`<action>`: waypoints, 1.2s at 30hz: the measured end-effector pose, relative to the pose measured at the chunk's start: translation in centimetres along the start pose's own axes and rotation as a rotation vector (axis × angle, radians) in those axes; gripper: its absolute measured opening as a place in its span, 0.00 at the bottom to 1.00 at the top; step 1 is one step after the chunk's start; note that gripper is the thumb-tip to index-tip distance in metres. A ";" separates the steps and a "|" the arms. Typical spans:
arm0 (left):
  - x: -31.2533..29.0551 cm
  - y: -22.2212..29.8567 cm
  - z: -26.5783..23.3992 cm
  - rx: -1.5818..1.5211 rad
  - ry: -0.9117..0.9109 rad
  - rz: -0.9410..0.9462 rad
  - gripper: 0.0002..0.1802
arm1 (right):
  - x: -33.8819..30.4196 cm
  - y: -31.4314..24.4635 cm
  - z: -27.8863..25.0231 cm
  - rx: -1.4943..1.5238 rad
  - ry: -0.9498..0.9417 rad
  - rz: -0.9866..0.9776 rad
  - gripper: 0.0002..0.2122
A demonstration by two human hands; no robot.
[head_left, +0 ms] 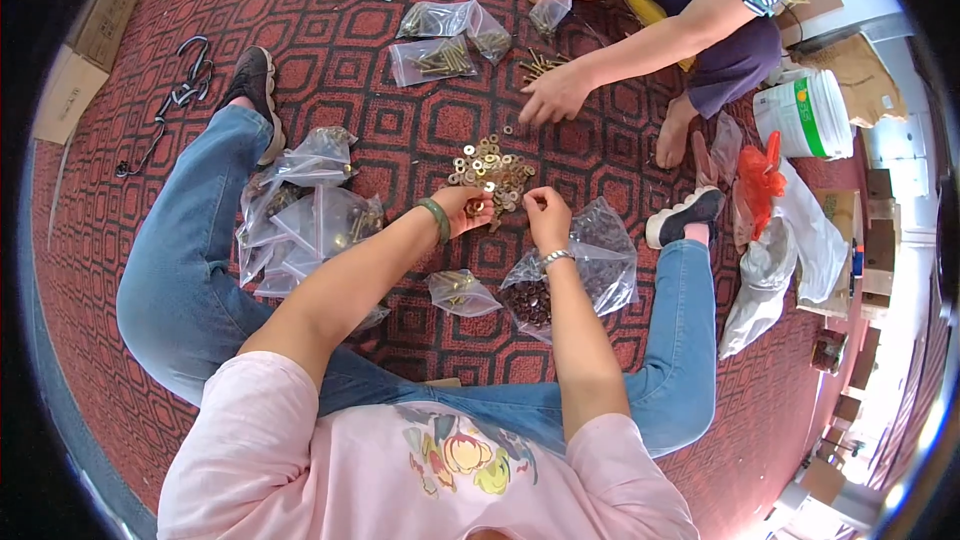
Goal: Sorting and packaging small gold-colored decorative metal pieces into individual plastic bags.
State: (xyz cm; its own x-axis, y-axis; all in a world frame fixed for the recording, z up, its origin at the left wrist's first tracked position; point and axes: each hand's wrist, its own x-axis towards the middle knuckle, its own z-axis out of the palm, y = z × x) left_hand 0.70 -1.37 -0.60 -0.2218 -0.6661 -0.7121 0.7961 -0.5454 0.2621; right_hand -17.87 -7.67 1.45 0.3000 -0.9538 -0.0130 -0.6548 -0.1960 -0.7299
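Note:
A loose pile of brass-coloured washers (497, 158) lies on the patterned carpet in front of me. At its near edge, my left hand (460, 208) holds a few washers between its curled fingers. My right hand (547, 220) is just right of the pile with thumb and fingers pinched together. Whatever it may hold is too small to make out. Below that hand sits an open clear bag (605, 250) with small dark brown pieces (528, 302) in it. Between my forearms lies a small zip bag (463, 292) with brass-coloured parts.
Several filled zip bags (320, 215) are heaped beside my left leg. Across from me, a co-worker's hand (558, 92) reaches over loose long screws (540, 64). Filled bags (432, 60) lie nearby. A white bucket (803, 115) and red plastic bag (760, 180) stand right; a cardboard box (75, 90) is left.

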 end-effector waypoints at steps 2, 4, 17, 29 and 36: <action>0.4 -0.2 -0.4 -0.005 -0.005 0.002 0.09 | 0.4 -0.3 0.4 -0.026 -0.027 0.007 0.05; 0.7 -0.3 -0.8 -0.013 -0.013 0.006 0.08 | 0.8 -0.7 1.0 -0.076 -0.079 0.024 0.05; -1.2 -0.1 1.4 0.045 -0.004 0.032 0.12 | 0.4 -0.9 1.6 -0.165 -0.112 -0.048 0.05; -2.8 1.3 2.6 0.089 -0.147 -0.017 0.16 | 0.0 -0.3 0.5 -0.091 -0.075 -0.009 0.07; -2.6 1.0 2.7 0.117 -0.143 -0.001 0.15 | 0.8 -2.9 -1.1 0.366 -0.193 0.211 0.07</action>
State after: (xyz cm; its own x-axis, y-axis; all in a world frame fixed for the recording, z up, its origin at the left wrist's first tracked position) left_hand 0.52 -1.52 3.29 -0.3072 -0.7267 -0.6145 0.7265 -0.5961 0.3418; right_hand -16.47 -8.09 4.31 0.3331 -0.8976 -0.2885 -0.4381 0.1236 -0.8904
